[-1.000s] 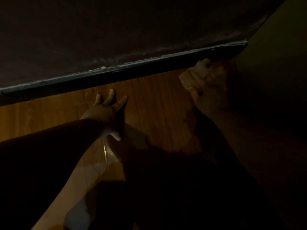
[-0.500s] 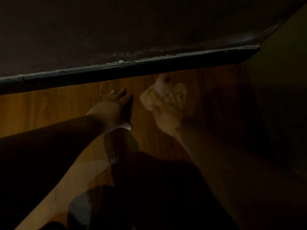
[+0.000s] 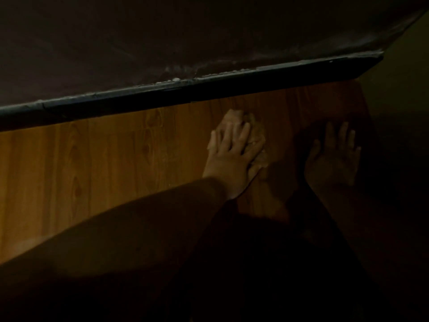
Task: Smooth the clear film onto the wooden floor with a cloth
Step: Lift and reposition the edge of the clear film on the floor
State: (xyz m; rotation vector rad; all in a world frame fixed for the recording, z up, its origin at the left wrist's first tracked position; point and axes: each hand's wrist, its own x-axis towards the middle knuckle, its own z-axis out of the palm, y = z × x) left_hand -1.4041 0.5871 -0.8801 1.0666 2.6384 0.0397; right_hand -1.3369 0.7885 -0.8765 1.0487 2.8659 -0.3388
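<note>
Left hand (image 3: pixel 228 156), fingers spread, presses crumpled pale cloth (image 3: pixel 258 138); right hand (image 3: pixel 334 159) lies splayed beside those fingers. Uneven pressure could crease the clear film.

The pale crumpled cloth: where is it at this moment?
Head view, right of centre: the pale crumpled cloth lies on the brown wooden floor under the left hand, near the dark baseboard; the right hand rests flat to its right.

Left hand (image 3: pixel 232 152): we see it pressing the pale cloth (image 3: pixel 258 145), fingers spread.
Right hand (image 3: pixel 334 156): flat on the wooden floor (image 3: pixel 116 159), near the cloth.
Baseboard (image 3: pixel 185 92): dark, just beyond both hands.
</note>
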